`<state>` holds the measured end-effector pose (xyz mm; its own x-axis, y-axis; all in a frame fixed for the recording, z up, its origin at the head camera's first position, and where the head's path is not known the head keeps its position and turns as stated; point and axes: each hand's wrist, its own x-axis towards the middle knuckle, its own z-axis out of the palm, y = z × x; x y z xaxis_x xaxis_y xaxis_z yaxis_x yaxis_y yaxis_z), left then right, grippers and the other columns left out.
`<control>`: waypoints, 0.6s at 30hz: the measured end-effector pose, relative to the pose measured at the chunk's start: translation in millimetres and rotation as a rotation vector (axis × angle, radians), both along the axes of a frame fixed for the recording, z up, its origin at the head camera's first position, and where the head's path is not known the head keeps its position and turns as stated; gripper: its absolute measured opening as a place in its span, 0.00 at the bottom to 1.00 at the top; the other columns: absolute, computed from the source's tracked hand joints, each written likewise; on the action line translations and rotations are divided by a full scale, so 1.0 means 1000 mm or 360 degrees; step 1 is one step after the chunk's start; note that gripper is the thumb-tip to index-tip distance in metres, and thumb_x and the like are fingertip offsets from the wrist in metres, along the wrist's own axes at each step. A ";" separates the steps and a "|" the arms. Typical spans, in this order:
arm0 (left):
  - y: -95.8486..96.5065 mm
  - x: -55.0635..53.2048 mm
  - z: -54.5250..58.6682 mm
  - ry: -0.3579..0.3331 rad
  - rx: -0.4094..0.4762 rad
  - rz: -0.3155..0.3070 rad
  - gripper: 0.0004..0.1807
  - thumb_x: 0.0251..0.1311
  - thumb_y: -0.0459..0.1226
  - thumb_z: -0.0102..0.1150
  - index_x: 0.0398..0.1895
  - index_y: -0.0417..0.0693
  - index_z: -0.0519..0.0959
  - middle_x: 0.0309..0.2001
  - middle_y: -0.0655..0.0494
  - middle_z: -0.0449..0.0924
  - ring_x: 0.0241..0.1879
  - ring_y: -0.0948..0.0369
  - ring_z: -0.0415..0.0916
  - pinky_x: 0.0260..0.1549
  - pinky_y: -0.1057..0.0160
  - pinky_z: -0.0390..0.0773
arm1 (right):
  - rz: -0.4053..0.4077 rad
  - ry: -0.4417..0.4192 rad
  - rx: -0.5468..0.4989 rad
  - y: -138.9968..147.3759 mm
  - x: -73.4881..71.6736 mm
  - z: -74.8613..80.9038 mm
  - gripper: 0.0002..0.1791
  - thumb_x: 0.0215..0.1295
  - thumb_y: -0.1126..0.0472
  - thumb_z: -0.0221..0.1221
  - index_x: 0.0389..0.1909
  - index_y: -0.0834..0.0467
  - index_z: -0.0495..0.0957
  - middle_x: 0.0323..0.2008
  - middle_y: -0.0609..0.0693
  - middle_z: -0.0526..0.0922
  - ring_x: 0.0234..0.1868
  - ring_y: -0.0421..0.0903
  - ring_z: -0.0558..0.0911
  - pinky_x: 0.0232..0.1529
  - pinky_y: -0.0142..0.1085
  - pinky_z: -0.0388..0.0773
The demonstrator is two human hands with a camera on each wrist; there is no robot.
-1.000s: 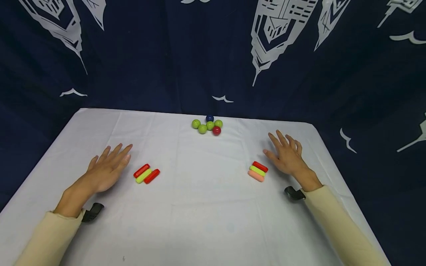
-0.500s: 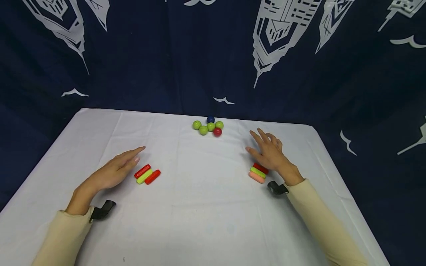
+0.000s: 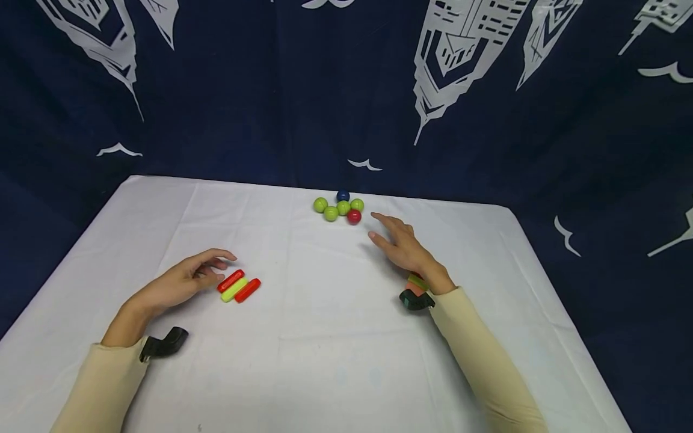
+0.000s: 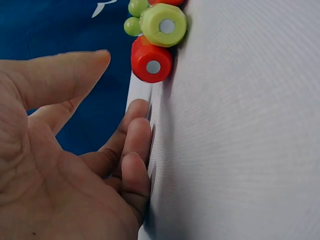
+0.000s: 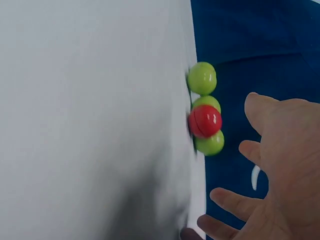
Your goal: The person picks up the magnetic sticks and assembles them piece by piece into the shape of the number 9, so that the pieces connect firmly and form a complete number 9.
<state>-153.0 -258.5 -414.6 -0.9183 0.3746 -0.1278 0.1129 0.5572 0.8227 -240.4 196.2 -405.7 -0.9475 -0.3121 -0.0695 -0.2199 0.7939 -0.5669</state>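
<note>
My left hand hovers beside a row of small rods, its fingers loosely bent and holding nothing. The row has a red rod, a yellow-green rod and another red rod; the left wrist view shows their faceted ends with pale round centres. My right hand reaches toward a cluster of small balls, fingers spread and nothing held. In that cluster are a red ball, a dark blue ball and several green balls. The nearest to the right hand is the red ball.
Under the right wrist lies a second row of rods, partly hidden, with a salmon rod showing. A black wrist camera overlaps it. White cloth covers the table; a dark blue printed curtain hangs behind its far edge.
My right hand has moved left and forward from beside the right rods toward the balls. My left hand has moved right, closer to the left rods, and its fingers have bent.
</note>
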 end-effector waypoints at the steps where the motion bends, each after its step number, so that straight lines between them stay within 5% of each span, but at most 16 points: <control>1: -0.001 0.000 -0.001 -0.0017 0.0022 -0.0006 0.21 0.70 0.31 0.53 0.65 0.52 0.72 0.57 0.45 0.74 0.51 0.53 0.71 0.44 0.69 0.74 | 0.0008 -0.0011 -0.0028 -0.003 -0.002 -0.002 0.35 0.76 0.39 0.48 0.78 0.46 0.55 0.76 0.58 0.57 0.74 0.62 0.56 0.70 0.61 0.55; 18: -0.003 -0.001 -0.006 -0.0048 0.0069 -0.0060 0.19 0.67 0.33 0.59 0.61 0.53 0.75 0.57 0.50 0.74 0.52 0.55 0.68 0.48 0.71 0.70 | 0.0041 -0.0016 -0.0061 -0.030 -0.032 -0.010 0.29 0.77 0.50 0.49 0.76 0.48 0.58 0.68 0.65 0.67 0.71 0.61 0.62 0.69 0.55 0.53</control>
